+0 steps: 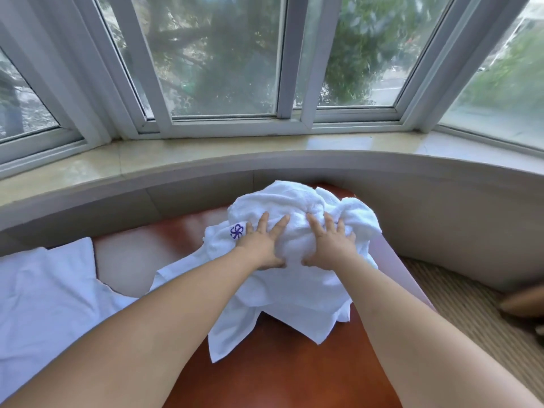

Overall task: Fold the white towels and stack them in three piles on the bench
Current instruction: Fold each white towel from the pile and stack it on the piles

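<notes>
A heap of crumpled white towels [294, 290] lies on the glossy red-brown bench [279, 372], its loose corners hanging toward me. One towel carries a purple pinwheel logo [237, 231] on the heap's left side. My left hand [262, 245] lies on top of the heap with fingers spread and pressing down. My right hand [332, 245] lies beside it on the heap, fingers spread, their tips sinking into the cloth. Neither hand plainly grips anything.
White bedding [44, 290] covers the left of the view. A curved stone window sill [206, 160] and its padded wall run behind the bench. Striped carpet [471, 304] lies to the right, with a brown object [524, 304] at the edge.
</notes>
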Available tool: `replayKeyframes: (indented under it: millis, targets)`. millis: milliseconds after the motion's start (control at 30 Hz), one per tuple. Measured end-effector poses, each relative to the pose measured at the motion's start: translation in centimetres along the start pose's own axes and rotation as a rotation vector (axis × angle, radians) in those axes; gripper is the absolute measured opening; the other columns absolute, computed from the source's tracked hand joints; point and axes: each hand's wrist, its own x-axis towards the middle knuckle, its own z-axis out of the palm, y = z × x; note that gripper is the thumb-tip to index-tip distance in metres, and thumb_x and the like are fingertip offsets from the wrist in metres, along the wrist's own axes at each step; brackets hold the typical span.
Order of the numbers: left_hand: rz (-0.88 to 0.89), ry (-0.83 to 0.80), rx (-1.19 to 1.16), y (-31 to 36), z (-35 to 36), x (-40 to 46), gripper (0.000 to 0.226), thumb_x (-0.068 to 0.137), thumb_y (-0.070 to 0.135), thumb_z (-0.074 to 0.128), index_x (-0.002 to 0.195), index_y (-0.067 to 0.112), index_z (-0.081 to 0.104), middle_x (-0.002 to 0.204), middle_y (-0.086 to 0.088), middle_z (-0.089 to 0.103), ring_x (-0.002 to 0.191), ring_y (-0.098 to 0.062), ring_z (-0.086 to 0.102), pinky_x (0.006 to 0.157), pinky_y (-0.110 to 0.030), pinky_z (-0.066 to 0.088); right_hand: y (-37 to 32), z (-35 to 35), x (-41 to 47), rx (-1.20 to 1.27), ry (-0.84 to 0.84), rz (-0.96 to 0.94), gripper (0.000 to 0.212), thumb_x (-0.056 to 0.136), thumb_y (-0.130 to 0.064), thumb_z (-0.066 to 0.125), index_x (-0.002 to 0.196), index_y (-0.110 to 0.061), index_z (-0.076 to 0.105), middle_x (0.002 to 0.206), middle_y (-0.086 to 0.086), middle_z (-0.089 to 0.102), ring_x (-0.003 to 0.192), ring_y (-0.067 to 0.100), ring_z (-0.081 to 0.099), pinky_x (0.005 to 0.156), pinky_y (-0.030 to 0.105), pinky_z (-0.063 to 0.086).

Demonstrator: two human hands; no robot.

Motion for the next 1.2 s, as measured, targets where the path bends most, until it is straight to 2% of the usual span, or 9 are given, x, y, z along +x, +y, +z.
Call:
replayKeyframes:
  millis: [100, 233, 400, 567, 733, 833, 933, 1100, 1200]
  targets:
    - [-0.004, 0.057, 0.055, -0.8, -1.0, -2.1, 0.118, 0.079, 0.068, 0.072, 0.15, 0.06, -0.021, 0.167, 0.008, -0.023, 0.155, -0.041, -0.001, 0.107, -0.06, 0.043, -1.0, -1.7, -1.6, 0.024, 0.024, -0.014, 0.11, 0.08, -0.062, 0.072, 0.157, -0.052, -0.005, 0.17, 0.002, -0.014, 0.156, 0.038, -0.007, 0.123, 0.06, 0.011]
    - [-0.01, 0.118, 0.063, -2.3, -2.0, -5.1, 0.114, 0.08, 0.068, 0.07, 0.152, 0.058, -0.019, 0.168, 0.009, -0.019, 0.155, -0.035, 0.005, 0.1, -0.054, 0.05, -3.3, -3.3, -3.3, -0.04, 0.041, -0.074, 0.101, 0.086, -0.063, 0.066, 0.159, -0.049, -0.003, 0.171, 0.0, -0.013, 0.157, 0.034, -0.006, 0.123, 0.059, 0.009]
    - [-0.085, 0.138, 0.004, -5.6, -2.7, -9.6, 0.112, 0.084, 0.065, 0.068, 0.155, 0.052, -0.017, 0.168, 0.006, -0.02, 0.156, -0.038, -0.001, 0.115, -0.056, 0.035, -8.9, -4.0, -5.2, -0.072, 0.051, -0.207, 0.097, 0.089, -0.063, 0.064, 0.161, -0.045, 0.001, 0.171, 0.0, -0.006, 0.157, 0.032, -0.005, 0.123, 0.058, 0.011]
    - [-0.217, 0.181, -0.055, -11.5, -2.5, -14.9, 0.112, 0.083, 0.065, 0.069, 0.156, 0.051, -0.016, 0.169, 0.006, -0.02, 0.156, -0.037, 0.0, 0.116, -0.058, 0.033, -16.3, -3.1, -6.8, -0.105, 0.041, -0.35, 0.097, 0.088, -0.062, 0.064, 0.161, -0.045, 0.002, 0.171, 0.001, -0.003, 0.157, 0.032, -0.001, 0.124, 0.057, 0.011]
    - [-0.372, 0.217, -0.135, -19.0, -0.8, -21.7, 0.111, 0.084, 0.062, 0.069, 0.156, 0.051, -0.015, 0.169, 0.007, -0.019, 0.156, -0.036, 0.003, 0.112, -0.057, 0.037, -25.1, -0.5, -8.9, -0.136, -0.001, -0.515, 0.096, 0.088, -0.059, 0.065, 0.161, -0.044, 0.005, 0.171, 0.001, 0.0, 0.157, 0.032, 0.002, 0.124, 0.058, 0.012]
    - [-0.487, 0.204, -0.183, -24.2, 1.3, -26.1, 0.109, 0.083, 0.063, 0.067, 0.155, 0.053, -0.014, 0.169, 0.009, -0.019, 0.156, -0.034, 0.0, 0.112, -0.06, 0.035, -31.1, 1.9, -10.4, -0.187, -0.046, -0.61, 0.095, 0.088, -0.058, 0.064, 0.161, -0.045, 0.004, 0.171, 0.0, 0.0, 0.156, 0.03, 0.003, 0.123, 0.057, 0.012]
    - [-0.566, 0.18, -0.194, -29.0, 3.7, -29.9, 0.108, 0.083, 0.065, 0.067, 0.156, 0.051, -0.012, 0.169, 0.009, -0.017, 0.156, -0.033, 0.001, 0.109, -0.058, 0.038, -36.8, 4.7, -12.1, -0.233, -0.081, -0.668, 0.094, 0.088, -0.059, 0.064, 0.161, -0.045, 0.006, 0.171, -0.001, 0.001, 0.156, 0.028, 0.002, 0.124, 0.054, 0.012]
    - [-0.633, 0.105, -0.237, -36.5, 7.5, -34.6, 0.107, 0.086, 0.062, 0.067, 0.157, 0.049, -0.012, 0.169, 0.005, -0.018, 0.155, -0.036, 0.001, 0.113, -0.062, 0.031, -44.9, 9.4, -14.5, -0.298, -0.136, -0.769, 0.091, 0.088, -0.06, 0.063, 0.16, -0.042, 0.009, 0.169, 0.003, 0.007, 0.153, 0.029, 0.01, 0.121, 0.051, 0.021]
    - [-0.644, 0.087, -0.283, -40.4, 9.1, -36.4, 0.107, 0.086, 0.062, 0.067, 0.158, 0.048, -0.011, 0.169, 0.004, -0.019, 0.155, -0.036, -0.001, 0.113, -0.062, 0.031, -48.6, 11.7, -15.4, -0.339, -0.187, -0.776, 0.091, 0.089, -0.06, 0.062, 0.161, -0.043, 0.008, 0.17, 0.002, 0.003, 0.153, 0.029, 0.01, 0.12, 0.051, 0.023]
